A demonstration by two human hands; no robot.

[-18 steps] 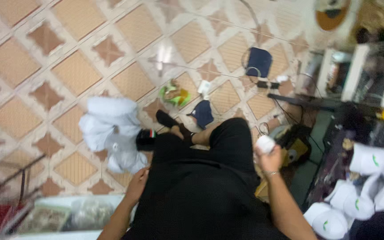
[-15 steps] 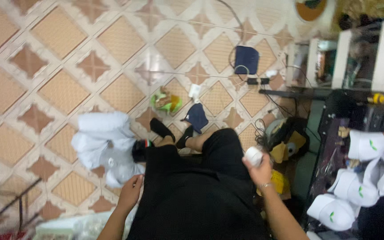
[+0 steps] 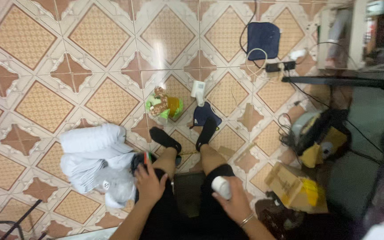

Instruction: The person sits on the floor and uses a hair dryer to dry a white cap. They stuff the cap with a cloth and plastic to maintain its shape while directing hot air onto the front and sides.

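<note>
Now, left hand (image 3: 150, 184): open, fingers spread on the knee, lower centre.
Right hand (image 3: 233, 203): grips a smooth white cylinder (image 3: 221, 187).
Left of frame: soft white cloth pile (image 3: 92, 155).

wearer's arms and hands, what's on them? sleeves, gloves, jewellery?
Both hands are bare, no gloves. Forearms show no sleeves. The right hand has a thin metal bangle at the wrist. The left hand shows no ring, watch or band in this view.

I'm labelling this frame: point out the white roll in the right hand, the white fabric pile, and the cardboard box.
white roll (image 3: 221, 187), head view, its rounded top.
white fabric pile (image 3: 92, 153), head view, middle folds.
cardboard box (image 3: 290, 186), head view, top flap.
</note>
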